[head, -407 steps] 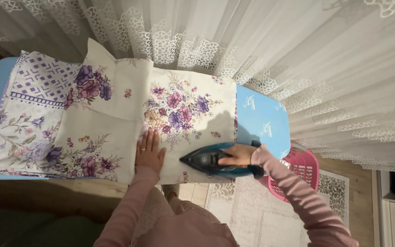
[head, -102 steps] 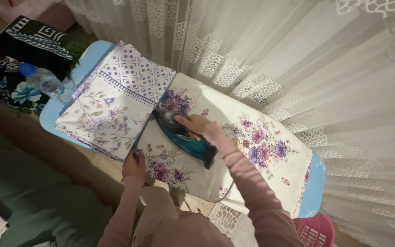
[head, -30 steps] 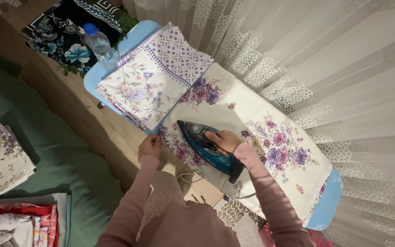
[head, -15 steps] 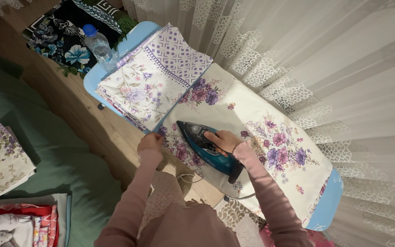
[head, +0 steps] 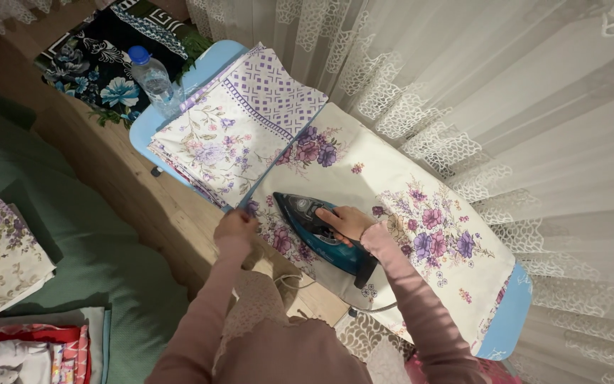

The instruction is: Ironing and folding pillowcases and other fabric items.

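- Right hand (head: 341, 220) is wrapped round the handle of the iron (head: 323, 231), which sits mid-board on the cloth (head: 364, 181).
- Left hand (head: 236, 226), at the iron's nine o'clock, pinches the cloth's near edge.

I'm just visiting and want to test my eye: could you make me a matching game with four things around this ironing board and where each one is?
Things:
1. iron
2. water bottle
3. folded stack of cloth
4. left hand

Places:
A. pinching the near edge of the flowered cloth
B. standing at the far end of the board
C. under the right hand, on the flowered cloth
D. lying on the board between bottle and iron

Pairs: 1-C, 2-B, 3-D, 4-A
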